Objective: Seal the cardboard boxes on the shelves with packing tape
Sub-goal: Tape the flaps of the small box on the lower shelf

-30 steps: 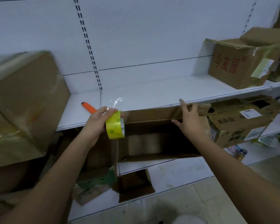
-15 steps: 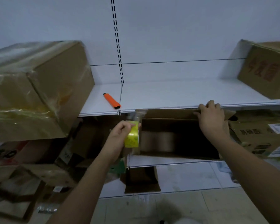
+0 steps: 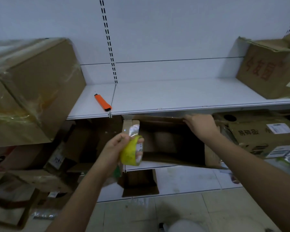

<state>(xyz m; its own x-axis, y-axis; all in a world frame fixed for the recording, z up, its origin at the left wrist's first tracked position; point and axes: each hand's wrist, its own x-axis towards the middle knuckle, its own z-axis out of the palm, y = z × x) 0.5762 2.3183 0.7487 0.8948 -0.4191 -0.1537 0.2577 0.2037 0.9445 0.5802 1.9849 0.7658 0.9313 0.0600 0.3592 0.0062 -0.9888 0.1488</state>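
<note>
An open cardboard box [image 3: 171, 158] lies on its side on the lower shelf, its dark inside facing me. My right hand [image 3: 202, 127] grips the box's top flap just under the upper shelf's edge. In front of the box's left end, my left hand [image 3: 116, 148] holds a yellow roll of packing tape [image 3: 130, 153]. A loose, shiny tail of tape [image 3: 133, 130] sticks up from the roll.
An orange utility knife [image 3: 102, 102] lies on the white upper shelf [image 3: 182, 96]. A large taped box [image 3: 32, 91] stands at the left, a box with red print [image 3: 268, 69] at the right. A labelled box [image 3: 261, 133] sits beside the open one. More cardboard crowds the lower left.
My left hand has lowered the tape roll from the shelf edge to the front of the open box. My right hand has closed its fingers over the top flap. The view has swung left.
</note>
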